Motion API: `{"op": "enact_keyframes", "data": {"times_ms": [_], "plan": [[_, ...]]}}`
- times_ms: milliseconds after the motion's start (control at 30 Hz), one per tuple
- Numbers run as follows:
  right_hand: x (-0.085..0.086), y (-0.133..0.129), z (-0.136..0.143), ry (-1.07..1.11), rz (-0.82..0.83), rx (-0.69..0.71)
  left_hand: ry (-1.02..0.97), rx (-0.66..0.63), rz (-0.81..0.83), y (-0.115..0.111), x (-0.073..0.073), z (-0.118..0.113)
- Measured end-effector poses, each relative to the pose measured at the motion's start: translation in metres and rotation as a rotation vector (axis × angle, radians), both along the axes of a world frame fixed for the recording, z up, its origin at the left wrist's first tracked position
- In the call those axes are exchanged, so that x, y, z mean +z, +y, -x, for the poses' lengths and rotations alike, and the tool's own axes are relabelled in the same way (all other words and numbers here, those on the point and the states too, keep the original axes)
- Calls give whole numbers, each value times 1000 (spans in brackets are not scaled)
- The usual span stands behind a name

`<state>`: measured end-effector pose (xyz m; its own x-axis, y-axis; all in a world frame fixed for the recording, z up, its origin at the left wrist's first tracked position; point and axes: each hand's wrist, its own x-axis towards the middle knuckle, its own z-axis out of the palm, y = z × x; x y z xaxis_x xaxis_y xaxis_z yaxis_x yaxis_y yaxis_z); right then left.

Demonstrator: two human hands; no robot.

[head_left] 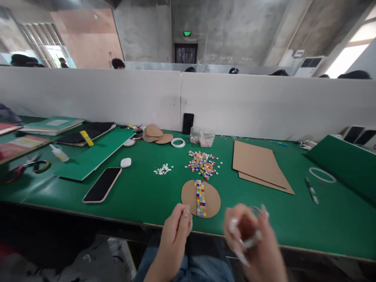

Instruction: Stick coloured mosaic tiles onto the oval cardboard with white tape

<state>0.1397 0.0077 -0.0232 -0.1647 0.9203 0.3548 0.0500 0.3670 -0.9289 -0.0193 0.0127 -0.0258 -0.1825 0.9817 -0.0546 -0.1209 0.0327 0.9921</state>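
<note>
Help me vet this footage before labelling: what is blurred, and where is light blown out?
Head view: the right hand is smeared, the left hand sharper; head view again: the bright opening at upper right is washed out.

At six o'clock we see a matt cardboard disc (213,199) under smooth mosaic tiles (201,197); at eight, a glossy smartphone screen (102,185); at twelve, rough concrete wall (190,19).
</note>
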Motion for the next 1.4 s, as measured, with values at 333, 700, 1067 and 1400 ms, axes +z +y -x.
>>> {"op": "enact_keyframes", "data": {"times_ms": [333,700,1067,1400], "plan": [[2,13,58,12,137,32,543,51,-274,-5,2,-1],[-7,20,55,-82,92,75,632,-79,-173,-1,5,-1],[-6,20,53,-108,62,81,98,-117,61,-1,8,-6],[-8,21,54,-87,90,71,-449,131,428,-3,14,-16]]}}
